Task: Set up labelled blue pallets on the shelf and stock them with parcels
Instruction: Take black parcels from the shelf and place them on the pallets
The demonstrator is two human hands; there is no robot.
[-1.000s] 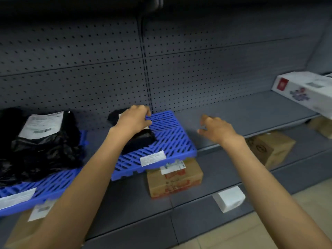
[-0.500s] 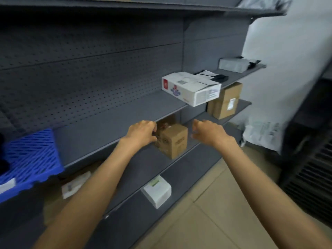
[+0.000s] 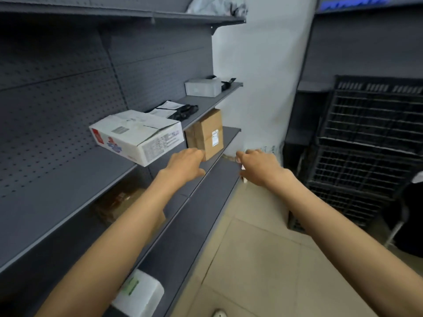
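Brown box [image 3: 209, 136]: one clear, one blurry, half hidden.
White box [image 3: 137, 136]: one.
White parcel [image 3: 139, 294]: one, blurry.
Hands: left hand [image 3: 184, 165] and right hand [image 3: 261, 167] loose, empty.

White carton [image 3: 137, 136] on the shelf [image 3: 57, 191], cardboard box [image 3: 208, 133] below, to its right

Reading nothing legibly: blurred printing covering the white carton [image 3: 137, 136] left of the left fingers [image 3: 197, 154], a smudged label sitting on the brown box [image 3: 207, 133] just beyond them.
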